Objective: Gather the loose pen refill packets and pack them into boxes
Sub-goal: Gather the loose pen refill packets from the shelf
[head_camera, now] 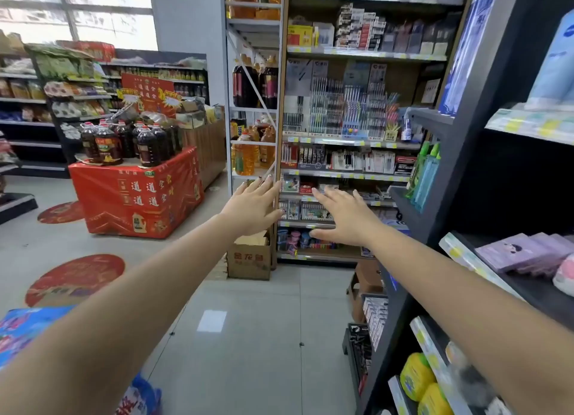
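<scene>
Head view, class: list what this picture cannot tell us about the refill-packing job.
- Stationery shelves: packs too small and blurred to tell which are refills.
- Lower shelf rows: partly hidden behind the left hand and right hand, both open, holding nothing.
- Cardboard box: contents not visible.

Both my arms extend toward the stationery shelf unit (351,141). My left hand (253,208) is flat, fingers straight, holding nothing, at the unit's left edge. My right hand (348,217) is likewise flat and empty, before its lower shelves. A cardboard box (248,259) stands on the floor at the unit's lower left corner.
</scene>
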{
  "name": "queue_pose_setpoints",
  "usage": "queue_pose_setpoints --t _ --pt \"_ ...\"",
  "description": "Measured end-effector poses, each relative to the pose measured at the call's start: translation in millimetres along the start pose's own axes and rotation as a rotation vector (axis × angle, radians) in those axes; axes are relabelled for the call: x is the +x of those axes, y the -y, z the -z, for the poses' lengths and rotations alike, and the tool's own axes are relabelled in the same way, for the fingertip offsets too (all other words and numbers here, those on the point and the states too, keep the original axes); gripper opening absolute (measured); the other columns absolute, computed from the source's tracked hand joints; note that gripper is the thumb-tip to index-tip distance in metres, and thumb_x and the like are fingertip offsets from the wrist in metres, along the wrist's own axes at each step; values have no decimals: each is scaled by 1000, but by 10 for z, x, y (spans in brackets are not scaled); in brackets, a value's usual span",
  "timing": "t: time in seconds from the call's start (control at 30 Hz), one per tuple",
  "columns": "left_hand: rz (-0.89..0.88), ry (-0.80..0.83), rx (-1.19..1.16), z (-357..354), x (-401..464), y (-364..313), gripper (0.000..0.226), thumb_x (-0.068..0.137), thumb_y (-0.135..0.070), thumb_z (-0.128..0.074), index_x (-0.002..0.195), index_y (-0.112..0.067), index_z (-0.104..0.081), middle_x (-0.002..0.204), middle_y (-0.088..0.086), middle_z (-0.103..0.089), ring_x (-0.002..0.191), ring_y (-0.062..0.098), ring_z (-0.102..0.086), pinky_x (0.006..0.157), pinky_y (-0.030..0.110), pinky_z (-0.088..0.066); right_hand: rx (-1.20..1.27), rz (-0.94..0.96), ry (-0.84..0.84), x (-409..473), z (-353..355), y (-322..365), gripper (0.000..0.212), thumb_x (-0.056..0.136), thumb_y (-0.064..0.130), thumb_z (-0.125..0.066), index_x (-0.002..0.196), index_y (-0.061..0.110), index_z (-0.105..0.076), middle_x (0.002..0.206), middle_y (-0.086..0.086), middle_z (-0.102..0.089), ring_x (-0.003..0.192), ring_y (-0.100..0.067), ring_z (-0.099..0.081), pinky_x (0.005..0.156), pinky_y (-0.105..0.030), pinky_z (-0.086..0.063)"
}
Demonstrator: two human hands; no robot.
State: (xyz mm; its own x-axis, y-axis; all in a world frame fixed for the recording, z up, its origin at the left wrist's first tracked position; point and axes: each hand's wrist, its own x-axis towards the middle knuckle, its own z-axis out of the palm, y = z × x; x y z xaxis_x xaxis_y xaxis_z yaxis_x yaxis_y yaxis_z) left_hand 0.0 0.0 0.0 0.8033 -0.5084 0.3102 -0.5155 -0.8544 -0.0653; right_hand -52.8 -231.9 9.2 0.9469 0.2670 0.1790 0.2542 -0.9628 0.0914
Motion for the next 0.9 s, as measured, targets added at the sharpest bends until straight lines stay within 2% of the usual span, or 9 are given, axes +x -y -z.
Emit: queue_pose_setpoints --t 0.33,0.6,0.9 --pt "15 18 2 -405 694 452 69 96 -56 -25 151 -24 0 159 4 0 146 24 0 118 45 -2 24 4 11 933 -431 -255 94 79 71 -47 149 32 2 159 -3 -5 145 -23 -9 115 -52 -5" --pt "-63 57 49 -762 1995 1058 69 96 -56 -25 151 -23 -1 159 5 1 146 24 1 118 45 -2 -2 2 4 2194 -579 -545 93 80 69 -48 149 32 1 159 -1 -4 145 -23 -8 115 -51 -4" --pt "-165 84 55 -1364 3403 1441 70 96 -55 -25 151 -23 1 159 5 3 146 24 1 117 43 2 -9 -63 22 3437 -1028 -1340 96 78 72 -46 149 31 4 159 -2 -4 145 -23 -8 116 -53 -7"
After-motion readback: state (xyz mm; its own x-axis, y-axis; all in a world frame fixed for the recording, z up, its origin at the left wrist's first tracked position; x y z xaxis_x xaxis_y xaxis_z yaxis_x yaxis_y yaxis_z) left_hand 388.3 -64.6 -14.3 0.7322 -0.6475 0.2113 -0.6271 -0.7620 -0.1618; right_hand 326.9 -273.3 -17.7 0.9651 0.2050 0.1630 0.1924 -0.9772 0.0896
